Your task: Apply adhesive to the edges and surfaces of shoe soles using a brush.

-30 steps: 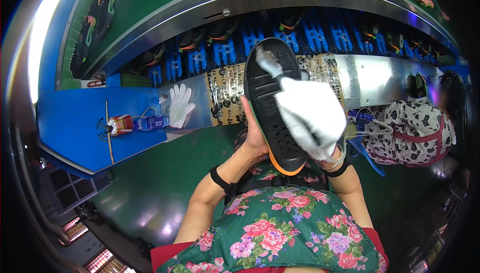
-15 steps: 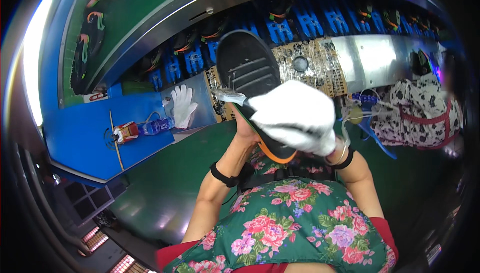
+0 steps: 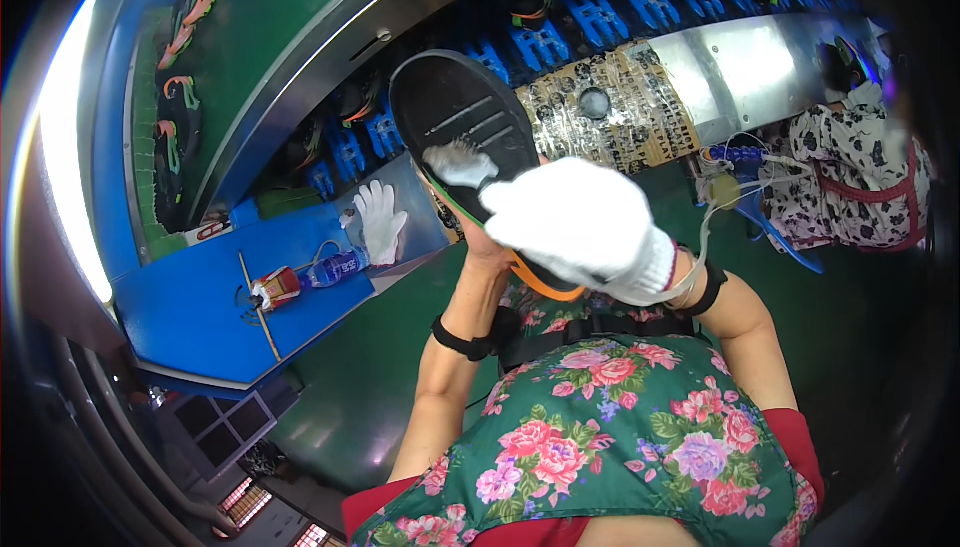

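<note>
My bare left hand grips a black shoe sole with an orange edge at its near end. It is held tilted in front of my apron, grooved inner face upward. On my right hand is a white knit glove, its fingers closed round a small brush. The pale, worn bristles lie over the sole's inner face, near its left edge. The glove hides the brush's handle and part of the sole. A pale cord runs from my right wrist.
A blue table at left bears a white glove, a bottle, a red packet and a thin stick. Ahead, taped cardboard covers a metal ledge below blue racks. A person in spotted clothing is at right.
The brush has moved from the sole's left edge onto its inner face. Sole and hands have shifted slightly left in the picture, and the whole view has turned a little.
</note>
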Demonstrator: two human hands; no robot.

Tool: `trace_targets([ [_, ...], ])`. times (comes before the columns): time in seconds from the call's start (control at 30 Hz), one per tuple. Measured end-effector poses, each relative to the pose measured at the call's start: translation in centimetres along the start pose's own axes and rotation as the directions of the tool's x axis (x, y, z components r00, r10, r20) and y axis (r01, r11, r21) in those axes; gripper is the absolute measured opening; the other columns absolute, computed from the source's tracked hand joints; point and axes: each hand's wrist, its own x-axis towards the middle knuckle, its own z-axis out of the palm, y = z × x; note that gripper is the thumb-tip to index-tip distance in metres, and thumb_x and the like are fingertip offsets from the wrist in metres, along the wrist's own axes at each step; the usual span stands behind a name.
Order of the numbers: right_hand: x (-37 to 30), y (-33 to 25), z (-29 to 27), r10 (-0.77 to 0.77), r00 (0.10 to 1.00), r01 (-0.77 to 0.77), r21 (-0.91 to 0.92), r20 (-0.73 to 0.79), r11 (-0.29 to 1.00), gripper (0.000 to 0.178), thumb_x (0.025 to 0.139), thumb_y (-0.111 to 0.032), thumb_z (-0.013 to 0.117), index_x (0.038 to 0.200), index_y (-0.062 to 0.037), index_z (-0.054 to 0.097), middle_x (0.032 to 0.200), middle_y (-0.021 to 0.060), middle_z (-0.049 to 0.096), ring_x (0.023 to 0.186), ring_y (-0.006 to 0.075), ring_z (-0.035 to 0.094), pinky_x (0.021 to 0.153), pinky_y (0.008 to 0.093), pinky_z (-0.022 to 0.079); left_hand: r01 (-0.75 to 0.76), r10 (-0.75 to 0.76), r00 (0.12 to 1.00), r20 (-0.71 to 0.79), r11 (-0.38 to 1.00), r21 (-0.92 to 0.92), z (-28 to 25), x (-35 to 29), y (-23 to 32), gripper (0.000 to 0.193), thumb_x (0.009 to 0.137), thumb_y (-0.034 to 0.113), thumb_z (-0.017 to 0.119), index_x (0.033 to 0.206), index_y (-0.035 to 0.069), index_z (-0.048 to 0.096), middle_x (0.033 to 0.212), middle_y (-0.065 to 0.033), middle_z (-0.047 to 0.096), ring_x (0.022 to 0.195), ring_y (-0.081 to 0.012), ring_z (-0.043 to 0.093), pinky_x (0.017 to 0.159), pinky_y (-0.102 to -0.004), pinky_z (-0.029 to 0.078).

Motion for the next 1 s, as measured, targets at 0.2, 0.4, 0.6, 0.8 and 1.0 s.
trace_targets([
  [0.2,-0.7,0.6,-0.1,0.119,0.983,-0.096,0.163,-0.138,0.982,0.028,0.084,-0.009,0.077,0.112,-0.0090,0.077,0.110,0.0094,0.077,0.095,0.0286,0.074,0.085,0.0415,0.058,0.011,-0.005,0.986,-0.169,0.999,0.035,3.1,1.2,1.2,0.104,0.084,0.086,0.049,0.141,-0.001,0.049,0.115,-0.0143,0.065,0.096,-0.0252,0.064,0.088,-0.0396,0.055],
  [0.4,-1.0,0.3,0.3,0.061,0.997,-0.057,0.080,-0.045,0.995,0.029,0.085,-0.006,0.077,0.114,-0.0082,0.076,0.113,0.0095,0.076,0.096,0.0270,0.073,0.085,0.0380,0.058,0.107,-0.094,0.991,0.092,0.983,-0.149,4.7,3.0,2.5,0.131,0.063,0.109,0.028,0.122,-0.004,0.058,0.105,-0.0209,0.068,0.103,-0.0302,0.066,0.087,-0.0441,0.056],
  [0.6,-0.8,0.8,0.2,0.044,0.999,-0.044,0.096,0.002,0.994,0.033,0.082,-0.008,0.081,0.115,-0.0116,0.077,0.107,0.0060,0.077,0.095,0.0268,0.072,0.081,0.0369,0.058,0.069,-0.065,0.995,0.082,0.996,-0.054,3.8,3.3,3.7,0.108,0.073,0.092,0.058,0.125,-0.002,0.051,0.106,-0.0169,0.065,0.108,-0.0311,0.065,0.094,-0.0441,0.056],
  [0.8,-0.3,1.1,-0.7,0.261,0.960,-0.234,0.220,-0.103,0.947,0.022,0.078,-0.005,0.082,0.099,-0.0090,0.079,0.104,0.0094,0.078,0.089,0.0278,0.075,0.076,0.0345,0.058,0.002,0.000,0.997,0.073,0.999,-0.038,3.2,4.2,4.5,0.109,0.074,0.094,0.054,0.124,-0.002,0.052,0.106,-0.0184,0.066,0.113,-0.0346,0.062,0.099,-0.0476,0.054],
  [1.0,-0.9,1.6,-0.4,0.183,0.983,-0.181,0.252,0.013,0.951,0.032,0.082,-0.005,0.080,0.113,-0.0105,0.077,0.109,0.0068,0.077,0.093,0.0261,0.073,0.079,0.0369,0.058,-0.099,0.097,0.993,-0.066,0.995,-0.029,3.1,4.7,5.0,0.129,0.061,0.106,0.039,0.122,-0.005,0.057,0.104,-0.0176,0.065,0.095,-0.0329,0.063,0.086,-0.0467,0.052],
])
